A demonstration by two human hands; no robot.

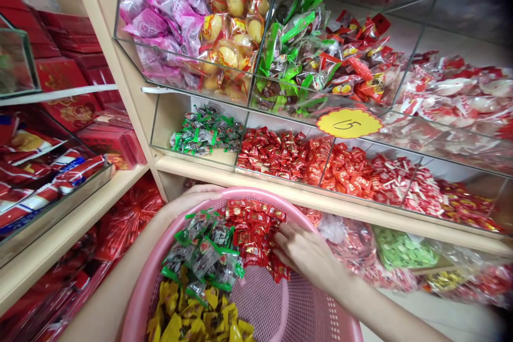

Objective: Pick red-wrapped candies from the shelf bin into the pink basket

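Observation:
A pink plastic basket (142, 283) with a perforated bottom is in front of me, below the shelf. My left hand (196, 196) is on its far left rim, fingers bent over the edge and partly hidden. Inside the basket, my right hand (298, 246) has its fingers curled against the right side of a heap of red-wrapped candies (252, 224). Its fingertips are partly hidden among the wrappers. Left of that heap are candies in clear and green wrappers (208, 251). Yellow-wrapped candies (192, 315) fill the near left part.
Clear shelf bins hold similar green-wrapped candies (206, 131) and red candies (274, 152). Above are purple packets (168, 16) and a yellow price tag (349, 123) marked 15. The wooden shelf edge (360, 208) passes just beyond the basket. Bagged sweets (404, 248) lie underneath.

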